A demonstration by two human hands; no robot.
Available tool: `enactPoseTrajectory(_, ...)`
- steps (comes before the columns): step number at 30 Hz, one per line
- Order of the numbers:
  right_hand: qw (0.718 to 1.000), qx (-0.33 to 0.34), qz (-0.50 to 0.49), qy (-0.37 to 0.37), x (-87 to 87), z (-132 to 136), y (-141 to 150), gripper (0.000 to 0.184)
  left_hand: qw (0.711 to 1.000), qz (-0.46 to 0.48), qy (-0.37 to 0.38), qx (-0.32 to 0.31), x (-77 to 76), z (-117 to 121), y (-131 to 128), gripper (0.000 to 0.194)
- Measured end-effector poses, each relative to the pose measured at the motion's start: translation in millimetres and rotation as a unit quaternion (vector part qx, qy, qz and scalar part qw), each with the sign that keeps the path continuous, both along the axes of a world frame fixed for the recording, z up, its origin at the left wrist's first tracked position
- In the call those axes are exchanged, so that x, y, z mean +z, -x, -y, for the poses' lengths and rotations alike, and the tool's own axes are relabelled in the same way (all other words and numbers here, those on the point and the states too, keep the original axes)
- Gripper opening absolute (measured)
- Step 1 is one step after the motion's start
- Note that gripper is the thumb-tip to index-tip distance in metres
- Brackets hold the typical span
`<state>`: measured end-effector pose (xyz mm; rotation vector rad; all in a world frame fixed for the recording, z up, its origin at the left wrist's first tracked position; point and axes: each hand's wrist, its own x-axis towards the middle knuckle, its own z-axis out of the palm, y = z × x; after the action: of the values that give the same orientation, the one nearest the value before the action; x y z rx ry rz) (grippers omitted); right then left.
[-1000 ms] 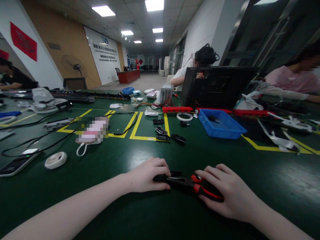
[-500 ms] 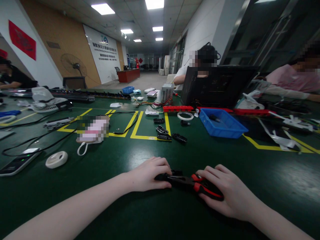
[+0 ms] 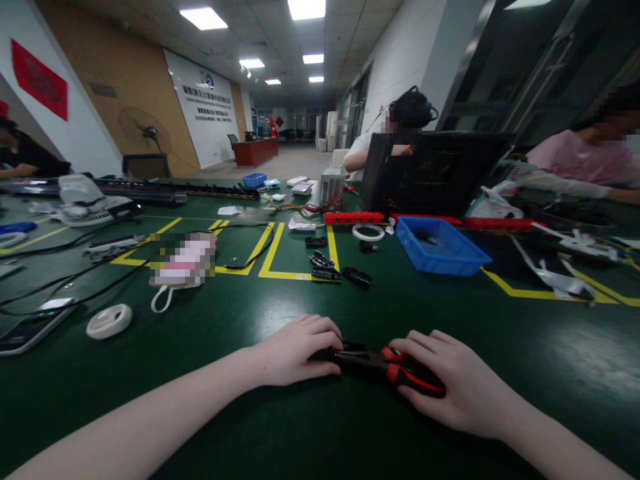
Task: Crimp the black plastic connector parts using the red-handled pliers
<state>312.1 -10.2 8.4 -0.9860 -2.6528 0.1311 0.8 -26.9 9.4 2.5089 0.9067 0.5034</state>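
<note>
My right hand [image 3: 445,380] is closed around the red-and-black handles of a pair of long-nose pliers [image 3: 367,363], whose jaws point left. My left hand [image 3: 305,350] pinches a small black plastic part [image 3: 323,354] right at the jaw tips; the fingers cover much of it, so I cannot tell its exact shape. A bit of black part [image 3: 354,347] also shows just behind the jaws. Beyond my hands, several small black plastic pieces [image 3: 325,273] lie on the green table [image 3: 240,427] near yellow tape marks.
A blue tray [image 3: 445,257] with a dark item inside stands at the back right. A white ring [image 3: 369,232] lies left of it. To the left are a white roll [image 3: 109,321], a phone [image 3: 37,323] and cables. Co-workers sit behind a large black case [image 3: 435,173] and at both sides.
My hands and the pliers stay almost in place, the handles shifting only slightly. The whole view has swung a little. The co-worker behind the black case has moved slightly.
</note>
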Motion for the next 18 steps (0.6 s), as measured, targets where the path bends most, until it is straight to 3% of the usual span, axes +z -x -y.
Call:
enactPoseTrajectory(6,0.994,0.058,0.002,-0.091,2.2,-6.7,-6.9,0.041,1.000,-0.002,0.001,-0.002,1.5,-0.3,0.5,0.022)
enactPoseTrajectory(18,0.966,0.074,0.014,-0.246,2.7,-11.6,-5.4,0.043,1.000,0.013,0.013,-0.005,-1.0,-1.7,2.8,0.020)
